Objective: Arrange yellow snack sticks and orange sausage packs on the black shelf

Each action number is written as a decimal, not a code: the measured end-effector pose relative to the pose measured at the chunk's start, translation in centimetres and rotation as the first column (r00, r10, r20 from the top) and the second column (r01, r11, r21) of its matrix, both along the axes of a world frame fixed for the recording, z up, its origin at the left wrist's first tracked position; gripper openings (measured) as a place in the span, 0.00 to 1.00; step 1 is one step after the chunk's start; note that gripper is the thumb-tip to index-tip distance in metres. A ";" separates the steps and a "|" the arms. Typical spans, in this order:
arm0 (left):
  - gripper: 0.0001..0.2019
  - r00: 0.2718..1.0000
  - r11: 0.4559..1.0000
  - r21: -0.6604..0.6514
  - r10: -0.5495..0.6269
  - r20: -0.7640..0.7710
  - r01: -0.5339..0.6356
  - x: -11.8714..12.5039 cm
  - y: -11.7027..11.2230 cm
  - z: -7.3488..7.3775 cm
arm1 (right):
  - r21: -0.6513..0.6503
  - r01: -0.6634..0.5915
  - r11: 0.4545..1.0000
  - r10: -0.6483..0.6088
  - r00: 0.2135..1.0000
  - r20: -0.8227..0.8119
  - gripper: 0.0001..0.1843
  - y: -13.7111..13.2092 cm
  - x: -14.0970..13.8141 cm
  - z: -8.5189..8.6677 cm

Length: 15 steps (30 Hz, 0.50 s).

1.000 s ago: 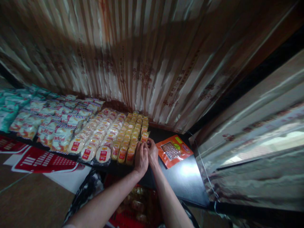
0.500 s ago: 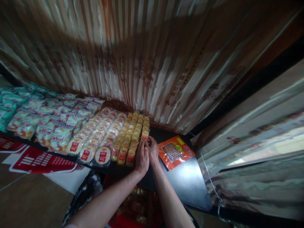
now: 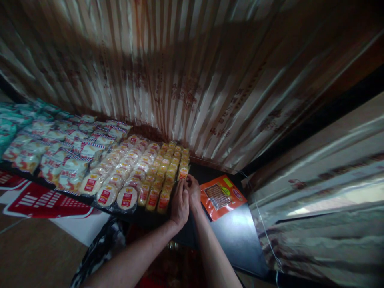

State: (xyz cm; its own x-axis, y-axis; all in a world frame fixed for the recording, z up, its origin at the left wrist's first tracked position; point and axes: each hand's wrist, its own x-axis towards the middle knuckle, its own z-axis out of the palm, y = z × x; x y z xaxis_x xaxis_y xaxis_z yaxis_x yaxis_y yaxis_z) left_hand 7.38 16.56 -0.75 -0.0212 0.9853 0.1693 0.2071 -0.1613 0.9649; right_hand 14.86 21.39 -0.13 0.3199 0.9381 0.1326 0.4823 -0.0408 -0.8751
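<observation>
At the front of the rightmost row, a small yellow-wrapped cake [image 3: 183, 173] with a red label sits at my fingertips. My left hand [image 3: 180, 204] has its fingers pressed together along the near left side of that cake. Close beside it, my right hand [image 3: 193, 193] has its fingers curled in around the cake's right side. The two hands touch, and they hide the cake's lower part. To the left stand rows of similar yellow cakes [image 3: 163, 200]. An orange flat packet [image 3: 220, 195] with a picture of brown sticks lies right of my right hand.
Round white-wrapped cakes [image 3: 127, 197], white bags with striped tops [image 3: 72, 172] and green bags [image 3: 9, 124] fill the black shelf [image 3: 237, 234] leftward. Red shopping baskets [image 3: 45, 202] stand below. A pleated curtain [image 3: 180, 80] hangs behind. A white cord [image 3: 264, 224] runs down at right.
The view has shifted slightly. Both hands stay together at the front of the rightmost yellow row, with little visible movement.
</observation>
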 end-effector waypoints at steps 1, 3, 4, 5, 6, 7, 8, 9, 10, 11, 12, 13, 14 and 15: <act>0.25 1.000 1.000 0.002 0.002 -0.002 -0.002 0.0 0.0 0.0 | -0.003 -0.004 1.000 0.004 1.000 0.002 0.21 0.0 0.0 0.1; 0.25 1.000 1.000 0.009 0.006 -0.008 -0.006 0.1 -0.1 -0.1 | 0.000 -0.015 1.000 0.015 1.000 0.012 0.21 0.0 0.1 0.2; 0.25 1.000 1.000 0.010 0.008 -0.011 -0.008 0.1 -0.1 -0.1 | 0.005 -0.014 1.000 0.014 1.000 0.022 0.22 -0.1 0.1 0.2; 0.25 1.000 1.000 0.008 0.012 -0.013 -0.012 0.1 -0.2 -0.1 | 0.010 -0.010 1.000 0.009 0.999 0.035 0.22 -0.1 0.1 0.3; 0.24 1.000 1.000 0.003 0.014 -0.014 -0.014 0.1 -0.2 -0.1 | 0.014 -0.003 1.000 0.002 0.999 0.049 0.23 -0.1 0.1 0.3; 0.24 1.000 1.000 -0.002 0.014 -0.015 -0.015 0.1 -0.3 0.0 | 0.019 0.005 1.000 -0.006 0.998 0.065 0.24 -0.1 0.1 0.3; 0.24 1.000 1.000 -0.008 0.015 -0.014 -0.015 0.0 -0.3 0.0 | 0.023 0.013 1.000 -0.015 0.997 0.080 0.25 -0.1 0.1 0.4; 0.24 1.000 1.000 -0.013 0.016 -0.013 -0.016 0.0 -0.3 0.0 | 0.033 0.022 0.999 -0.025 0.995 0.093 0.25 -0.1 0.1 0.5; 0.24 1.000 1.000 -0.016 0.017 -0.013 -0.017 0.0 -0.4 0.0 | 0.048 0.034 0.998 -0.039 0.994 0.100 0.25 -0.1 0.1 0.6; 0.24 1.000 1.000 -0.019 0.018 -0.013 -0.018 0.0 -0.4 0.0 | 0.068 0.052 0.996 -0.059 0.993 0.100 0.26 0.0 0.1 0.7; 0.24 1.000 1.000 -0.021 0.019 -0.015 -0.019 0.0 -0.4 0.1 | 0.088 0.074 0.993 -0.082 0.992 0.091 0.27 0.1 0.0 0.9; 0.25 1.000 1.000 -0.024 0.020 -0.015 -0.020 0.0 -0.5 0.0 | 0.099 0.098 0.990 -0.105 0.992 0.068 0.29 0.3 0.0 1.0; 0.25 1.000 1.000 -0.025 0.018 -0.015 -0.018 0.1 -0.5 0.0 | 0.096 0.119 0.988 -0.123 0.992 0.030 0.31 0.5 -0.1 1.2; 0.25 1.000 1.000 -0.026 0.014 -0.014 -0.015 0.1 -0.5 0.0 | 0.080 0.140 0.987 -0.139 0.990 -0.025 0.33 0.8 -0.2 1.3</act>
